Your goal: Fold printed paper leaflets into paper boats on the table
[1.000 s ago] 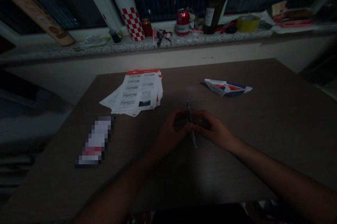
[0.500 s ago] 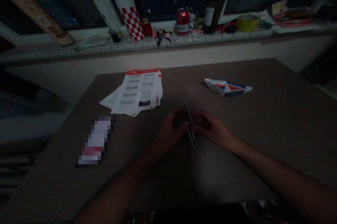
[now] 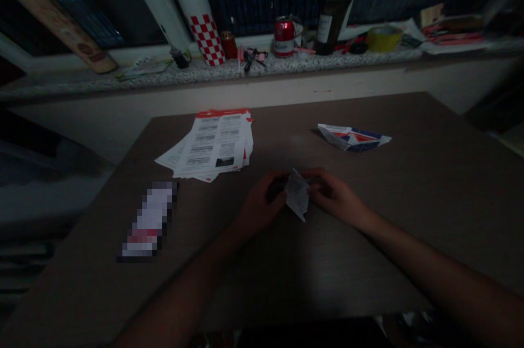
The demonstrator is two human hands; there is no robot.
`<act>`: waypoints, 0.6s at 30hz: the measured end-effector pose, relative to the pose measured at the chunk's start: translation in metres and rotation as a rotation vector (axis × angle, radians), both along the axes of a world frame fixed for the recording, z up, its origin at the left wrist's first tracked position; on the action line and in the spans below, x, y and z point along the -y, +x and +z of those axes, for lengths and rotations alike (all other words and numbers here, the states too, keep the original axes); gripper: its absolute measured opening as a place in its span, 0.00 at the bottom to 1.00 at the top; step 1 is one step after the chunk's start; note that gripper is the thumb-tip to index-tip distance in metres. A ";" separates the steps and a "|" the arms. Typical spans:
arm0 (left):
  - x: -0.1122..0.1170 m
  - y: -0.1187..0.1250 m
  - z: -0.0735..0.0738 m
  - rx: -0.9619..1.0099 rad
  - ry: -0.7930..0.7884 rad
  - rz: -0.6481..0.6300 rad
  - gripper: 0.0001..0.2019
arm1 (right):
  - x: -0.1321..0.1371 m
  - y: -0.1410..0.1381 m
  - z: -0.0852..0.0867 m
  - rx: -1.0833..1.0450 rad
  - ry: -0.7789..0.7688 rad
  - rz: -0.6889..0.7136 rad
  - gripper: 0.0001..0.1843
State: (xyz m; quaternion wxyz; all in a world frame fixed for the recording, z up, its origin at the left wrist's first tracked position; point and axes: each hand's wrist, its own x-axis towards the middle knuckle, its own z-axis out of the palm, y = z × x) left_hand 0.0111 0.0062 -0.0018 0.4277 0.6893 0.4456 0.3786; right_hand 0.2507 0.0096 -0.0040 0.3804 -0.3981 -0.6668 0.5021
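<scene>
A small folded piece of paper is held between both hands just above the brown table, near its middle. My left hand pinches its left side with curled fingers. My right hand grips its right side, fingers closed. A pale flap of the paper faces the camera. A finished folded paper boat, white with red and blue print, lies beyond my right hand. To the upper left of my left hand lies a stack of printed leaflets.
A blurred-out flat object lies at the table's left. Behind the table a stone ledge carries a red-checked white bottle, a red can, a dark bottle, a yellow tape roll and papers.
The paper stood edge-on to the camera before; now it has turned or opened, so a pale flap shows. Both hands stay in the same spot.
</scene>
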 end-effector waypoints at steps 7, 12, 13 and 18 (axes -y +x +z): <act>-0.001 -0.007 0.008 -0.166 0.151 -0.126 0.25 | -0.008 0.009 -0.004 0.156 0.160 0.024 0.17; -0.006 -0.014 0.006 -0.272 0.265 -0.232 0.28 | -0.015 0.017 -0.004 0.280 0.345 0.094 0.16; -0.006 -0.016 0.005 -0.305 0.275 -0.250 0.28 | -0.015 0.018 -0.003 0.288 0.364 0.116 0.16; -0.007 -0.022 0.005 -0.416 0.303 -0.344 0.31 | -0.018 0.024 -0.002 0.327 0.425 0.195 0.16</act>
